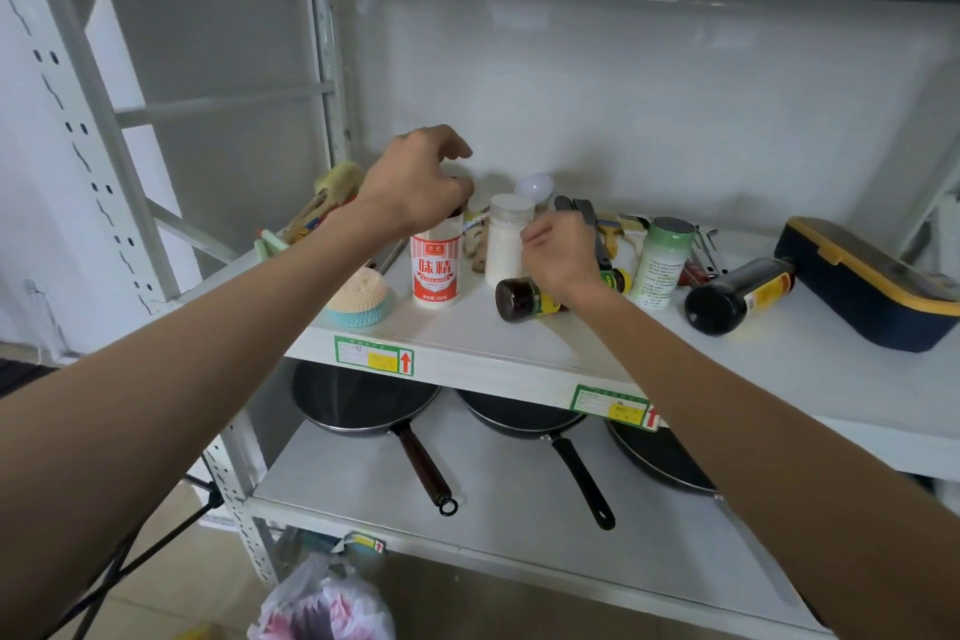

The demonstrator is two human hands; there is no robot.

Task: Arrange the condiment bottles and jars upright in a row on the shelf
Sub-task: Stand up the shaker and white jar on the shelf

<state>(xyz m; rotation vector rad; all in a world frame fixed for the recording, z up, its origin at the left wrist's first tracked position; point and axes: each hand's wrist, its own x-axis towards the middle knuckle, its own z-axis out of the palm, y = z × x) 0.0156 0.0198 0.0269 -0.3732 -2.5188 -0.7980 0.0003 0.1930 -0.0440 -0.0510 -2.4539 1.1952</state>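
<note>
My left hand (pixel 415 182) grips the red-white canister (pixel 436 270) top; my right hand (pixel 558 257), at three o'clock, loosely curled and empty, should lift the fallen sauce jar (pixel 524 299) upright.

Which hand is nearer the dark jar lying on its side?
Right. The right hand is directly over the dark jar, seemingly touching it. The left hand is off to its left, on the red-and-white canister.

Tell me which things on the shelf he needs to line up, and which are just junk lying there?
For the job: red-and-white shaker, white jar, green-capped bottle, small dark jar on its side, dark sauce bottle on its side.

Just lying about: scrubber, lunch box, frying pans.
</note>
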